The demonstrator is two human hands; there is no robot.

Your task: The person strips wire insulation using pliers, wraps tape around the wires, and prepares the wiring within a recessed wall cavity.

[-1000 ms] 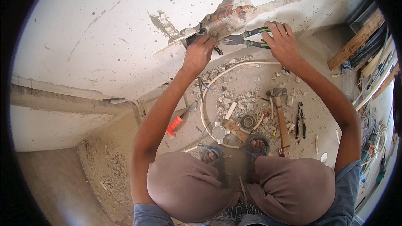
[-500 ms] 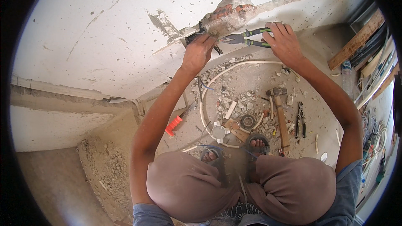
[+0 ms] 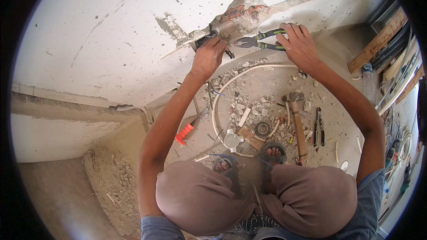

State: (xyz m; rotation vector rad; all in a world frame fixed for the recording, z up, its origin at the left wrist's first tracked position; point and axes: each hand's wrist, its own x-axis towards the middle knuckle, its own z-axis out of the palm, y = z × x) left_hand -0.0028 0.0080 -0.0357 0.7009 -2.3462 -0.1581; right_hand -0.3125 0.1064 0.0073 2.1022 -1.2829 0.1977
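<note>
Up at the wall, my right hand [image 3: 299, 44] is wrapped round the handles of green-and-black pliers [image 3: 249, 42]. The handles stand apart, and the jaws point left toward my other fingertips. My left hand [image 3: 208, 57] is pinched at a dark wall box [image 3: 201, 41] set in the chipped wall. What sits between its fingertips is hidden or too small to make out. Black wire ends [image 3: 229, 54] hang just below those fingers. Above the pliers, a chiselled channel [image 3: 242, 13] shows red brick and rough mortar.
Rubble and a cream conduit loop [image 3: 215, 106] lie on the floor. Around them are a hammer [image 3: 299, 129], a second pair of pliers [image 3: 319, 126], an orange-handled tool [image 3: 183, 134], a white round junction box [image 3: 231, 140] and a tape roll [image 3: 263, 129]. Planks [image 3: 378, 40] and a bottle [image 3: 368, 80] stand right.
Both hands and the pliers keep nearly the same place at the wall. The whole view has shifted very slightly.
</note>
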